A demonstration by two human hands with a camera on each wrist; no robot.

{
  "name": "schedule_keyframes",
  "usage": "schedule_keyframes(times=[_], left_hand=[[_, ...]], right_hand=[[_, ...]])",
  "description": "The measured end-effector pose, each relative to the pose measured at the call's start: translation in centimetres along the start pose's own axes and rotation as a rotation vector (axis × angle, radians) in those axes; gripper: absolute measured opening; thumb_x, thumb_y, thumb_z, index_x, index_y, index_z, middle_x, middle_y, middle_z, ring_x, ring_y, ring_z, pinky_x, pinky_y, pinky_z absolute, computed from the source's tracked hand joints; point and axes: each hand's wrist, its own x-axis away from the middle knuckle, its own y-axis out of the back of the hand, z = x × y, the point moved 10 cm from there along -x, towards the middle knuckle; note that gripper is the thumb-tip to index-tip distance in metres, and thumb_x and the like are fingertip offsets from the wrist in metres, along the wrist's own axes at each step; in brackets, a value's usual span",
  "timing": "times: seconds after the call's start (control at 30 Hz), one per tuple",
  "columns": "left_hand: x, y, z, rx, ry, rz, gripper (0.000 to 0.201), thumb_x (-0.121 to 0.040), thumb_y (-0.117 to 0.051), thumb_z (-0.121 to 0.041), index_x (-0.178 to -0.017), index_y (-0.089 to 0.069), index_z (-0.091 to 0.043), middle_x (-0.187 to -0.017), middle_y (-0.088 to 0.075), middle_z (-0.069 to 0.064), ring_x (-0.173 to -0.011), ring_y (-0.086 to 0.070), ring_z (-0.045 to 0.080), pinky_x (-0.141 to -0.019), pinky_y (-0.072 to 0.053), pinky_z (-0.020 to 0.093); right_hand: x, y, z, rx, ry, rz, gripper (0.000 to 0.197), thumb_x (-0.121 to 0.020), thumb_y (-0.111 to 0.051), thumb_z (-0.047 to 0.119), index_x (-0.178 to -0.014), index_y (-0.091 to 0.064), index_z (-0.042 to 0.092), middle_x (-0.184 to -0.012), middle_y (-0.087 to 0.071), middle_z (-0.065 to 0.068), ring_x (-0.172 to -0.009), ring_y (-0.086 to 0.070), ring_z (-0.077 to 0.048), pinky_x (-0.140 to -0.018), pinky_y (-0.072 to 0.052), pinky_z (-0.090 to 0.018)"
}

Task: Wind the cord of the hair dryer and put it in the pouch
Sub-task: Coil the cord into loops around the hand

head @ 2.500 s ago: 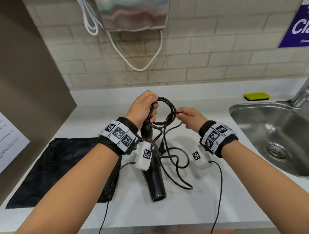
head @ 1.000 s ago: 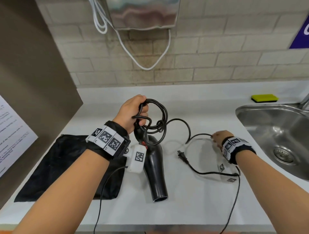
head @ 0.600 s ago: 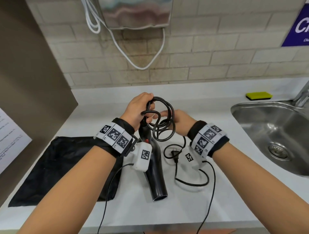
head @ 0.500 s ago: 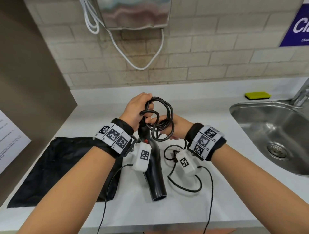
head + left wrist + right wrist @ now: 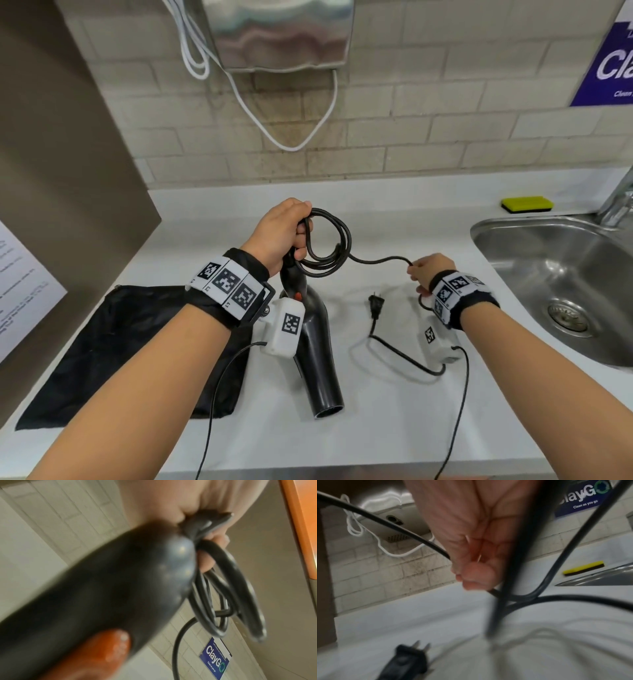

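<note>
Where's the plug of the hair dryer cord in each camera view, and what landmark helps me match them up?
Head: the plug lies on the counter, centre-right, between the hair dryer and the right hand.
Left wrist: not in view.
Right wrist: the plug is at the bottom left, prongs pointing up.
Shared landmark: the blue sign on the tiled wall.

The black hair dryer [image 5: 317, 342] points its nozzle toward the viewer, its cord [image 5: 329, 246] partly coiled, plug [image 5: 376, 304] apparently resting on the tabletop [image 5: 394, 428]; the black pouch [image 5: 113, 349] lies flat.
</note>
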Motion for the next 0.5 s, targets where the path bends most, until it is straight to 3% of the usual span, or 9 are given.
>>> schedule_keyframes(times=[0.07,0.13,0.2,0.27,0.3,0.37,0.43,0.5], left_hand=[[-0.1,-0.4,0.0,0.000,-0.006,0.011,0.029,-0.099,-0.039,-0.014,-0.070,-0.037,-0.012,-0.061,-0.036,0.002,-0.034,-0.025,0.006,-0.032,-0.025,0.014],[-0.1,-1.0,0.0,-0.015,-0.013,0.028,0.028,-0.099,-0.039,-0.014,-0.071,-0.038,-0.012,-0.061,-0.037,0.001,-0.035,-0.026,0.006,-0.032,-0.025,0.015],[-0.1,-1.5,0.0,-0.040,-0.014,0.042,0.027,-0.099,-0.039,-0.014,-0.072,-0.038,-0.012,-0.060,-0.038,0.001,-0.035,-0.027,0.006,-0.032,-0.025,0.014],[-0.2,-1.9,0.0,-0.056,-0.015,0.051,0.027,-0.099,-0.039,-0.015,-0.072,-0.038,-0.013,-0.060,-0.039,0.000,-0.035,-0.028,0.006,-0.031,-0.026,0.014],[-0.2,-2.0,-0.1,-0.061,-0.018,0.049,0.027,-0.099,-0.039,-0.015,-0.073,-0.038,-0.013,-0.060,-0.039,0.001,-0.035,-0.028,0.006,-0.031,-0.026,0.014],[-0.4,-2.1,-0.1,-0.072,-0.025,0.042,0.026,-0.099,-0.040,-0.015,-0.073,-0.039,-0.013,-0.061,-0.040,0.001,-0.035,-0.029,0.006,-0.032,-0.025,0.014],[-0.4,-2.3,-0.1,-0.080,-0.024,0.041,0.026,-0.099,-0.040,-0.017,-0.073,-0.039,-0.013,-0.063,-0.041,0.001,-0.036,-0.029,0.006,-0.033,-0.025,0.014],[-0.3,-2.5,0.0,-0.081,-0.014,0.052,0.027,-0.099,-0.040,-0.017,-0.073,-0.039,-0.013,-0.062,-0.040,0.001,-0.035,-0.029,0.006,-0.033,-0.025,0.014]], right_hand=[[0.1,-0.3,0.5,0.171,0.062,0.027,0.023,-0.088,-0.056,0.012,-0.106,-0.067,0.003,-0.094,-0.067,-0.013,-0.072,-0.063,-0.026,-0.060,-0.055,-0.026],[0.9,-0.4,2.6,0.238,0.200,-0.006,0.029,-0.086,-0.050,0.006,-0.110,-0.066,0.011,-0.116,-0.065,-0.010,-0.102,-0.061,-0.026,-0.086,-0.049,-0.027],[2.6,-0.2,5.7,0.072,0.366,-0.003,0.045,-0.081,-0.044,-0.004,-0.116,-0.062,0.018,-0.127,-0.058,-0.003,-0.117,-0.052,-0.021,-0.092,-0.039,-0.022],[5.1,-1.7,9.2,-0.091,0.532,0.208,0.057,-0.078,-0.040,-0.016,-0.123,-0.056,0.015,-0.129,-0.055,-0.002,-0.122,-0.047,-0.019,-0.100,-0.036,-0.023],[6.9,-3.3,10.6,-0.136,0.591,0.387,0.061,-0.077,-0.037,-0.022,-0.126,-0.052,0.012,-0.128,-0.054,-0.002,-0.119,-0.050,-0.016,-0.101,-0.038,-0.022],[10.4,-5.9,12.2,-0.186,0.666,0.672,0.062,-0.078,-0.035,-0.027,-0.129,-0.044,0.008,-0.114,-0.060,0.004,-0.100,-0.058,-0.001,-0.090,-0.042,-0.009],[11.3,-6.7,12.7,-0.253,0.711,0.718,0.048,-0.081,-0.041,-0.023,-0.121,-0.047,0.004,-0.086,-0.069,0.017,-0.079,-0.061,0.012,-0.079,-0.044,-0.004],[10.6,-6.6,12.5,-0.329,0.700,0.657,0.029,-0.084,-0.047,-0.017,-0.094,-0.057,0.008,-0.062,-0.068,0.016,-0.066,-0.062,0.009,-0.071,-0.046,-0.006]])
